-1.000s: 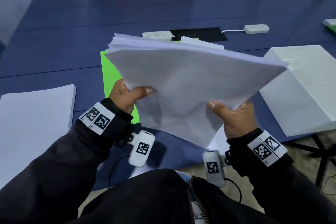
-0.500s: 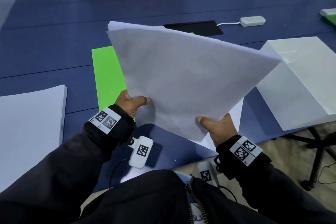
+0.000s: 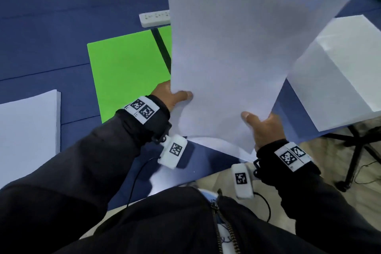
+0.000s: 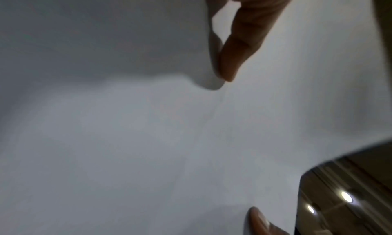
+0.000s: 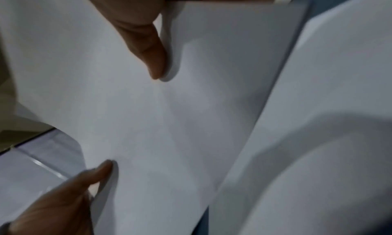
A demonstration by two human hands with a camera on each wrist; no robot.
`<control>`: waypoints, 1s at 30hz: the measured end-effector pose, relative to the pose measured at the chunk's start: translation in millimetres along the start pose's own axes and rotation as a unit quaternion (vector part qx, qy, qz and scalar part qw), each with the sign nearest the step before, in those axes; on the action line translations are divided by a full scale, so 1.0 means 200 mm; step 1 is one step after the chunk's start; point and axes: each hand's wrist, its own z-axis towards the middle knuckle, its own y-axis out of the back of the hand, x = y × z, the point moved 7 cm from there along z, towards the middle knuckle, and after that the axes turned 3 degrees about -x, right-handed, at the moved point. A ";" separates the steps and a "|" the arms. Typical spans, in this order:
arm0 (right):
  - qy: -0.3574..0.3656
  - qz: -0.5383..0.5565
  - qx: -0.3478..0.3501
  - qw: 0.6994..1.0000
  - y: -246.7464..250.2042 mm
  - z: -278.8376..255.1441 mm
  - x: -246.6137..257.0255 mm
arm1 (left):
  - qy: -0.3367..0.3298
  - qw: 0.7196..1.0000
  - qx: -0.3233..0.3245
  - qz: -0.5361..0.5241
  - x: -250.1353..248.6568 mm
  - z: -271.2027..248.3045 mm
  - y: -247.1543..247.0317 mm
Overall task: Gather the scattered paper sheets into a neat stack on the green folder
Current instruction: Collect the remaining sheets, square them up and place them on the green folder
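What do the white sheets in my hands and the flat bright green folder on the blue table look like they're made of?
White sheets: thin matte paper, judging by how they flex and curl. Flat bright green folder: probably card or matte plastic; it lies flat, evenly coloured, without glare.

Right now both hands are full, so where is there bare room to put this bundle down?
The green folder lies bare between the side paper stack and the held sheets. Blue table beyond is bare too. The right is crowded by the white box.
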 end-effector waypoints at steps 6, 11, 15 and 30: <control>-0.021 -0.059 -0.089 0.994 0.47 0.12 -0.10 | 0.040 0.993 0.057 0.099 0.09 0.14 -0.14; -0.107 -0.099 -0.104 0.984 0.72 0.10 -0.31 | 0.048 0.955 0.081 0.280 0.15 0.22 -0.23; -0.131 -0.128 -0.086 0.979 0.69 0.03 -0.34 | 0.043 0.904 0.085 0.416 0.16 0.22 -0.32; -0.127 -0.126 -0.030 0.983 0.49 0.24 -0.36 | 0.007 0.701 0.137 0.700 -0.09 0.59 -0.39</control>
